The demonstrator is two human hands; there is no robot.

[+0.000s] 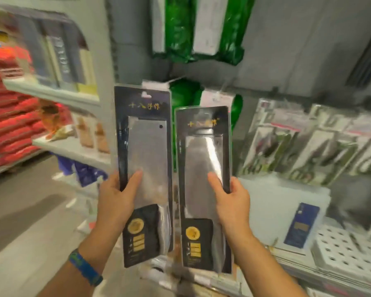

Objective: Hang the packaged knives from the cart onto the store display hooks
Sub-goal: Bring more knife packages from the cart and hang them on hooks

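Observation:
I hold two packaged knives upright in front of the grey display wall (pixel 287 50). My left hand (pixel 116 196) grips the left edge of a dark blister pack with a broad cleaver (pixel 147 151), thumb on its front. My right hand (pixel 231 200) grips the right edge of a second dark pack with a curved-top blade (pixel 201 168), thumb on its front. The left pack sits higher; its hang hole is near the top. Green packages (pixel 180 28) hang on the wall above and behind both packs. The hooks themselves are too blurred to make out.
Packaged scissors (pixel 308 153) hang in rows at the right. A blue box (pixel 302 226) lies on white boards on the lower shelf. White shelves (pixel 51 91) with boxes and red stacked goods (pixel 11 116) stand at the left. The aisle floor (pixel 30 211) lies below left.

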